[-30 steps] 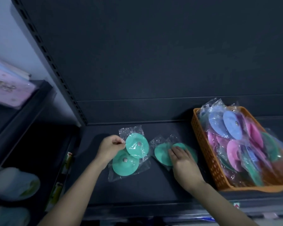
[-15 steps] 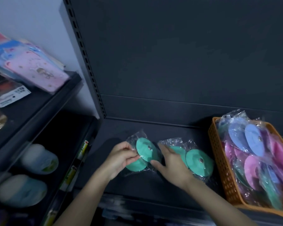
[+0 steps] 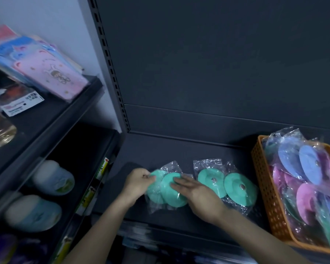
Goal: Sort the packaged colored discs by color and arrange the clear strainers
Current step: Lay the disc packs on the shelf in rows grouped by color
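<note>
On dark shelf (image 3: 179, 149): left grip (image 3: 136, 181) pinches teal disc pack (image 3: 172, 198); right grip (image 3: 200, 195) flat atop it.

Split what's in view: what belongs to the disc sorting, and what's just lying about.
Belongs: green discs in hand; second green pair; orange basket; its blue discs and pink discs; left hand; right hand.
Lying about: pink card packs; labelled packet; pale tubs.

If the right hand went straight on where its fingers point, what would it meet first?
Likely the left hand, gripping the far side of the green disc packets under the right hand; depth unclear.
</note>
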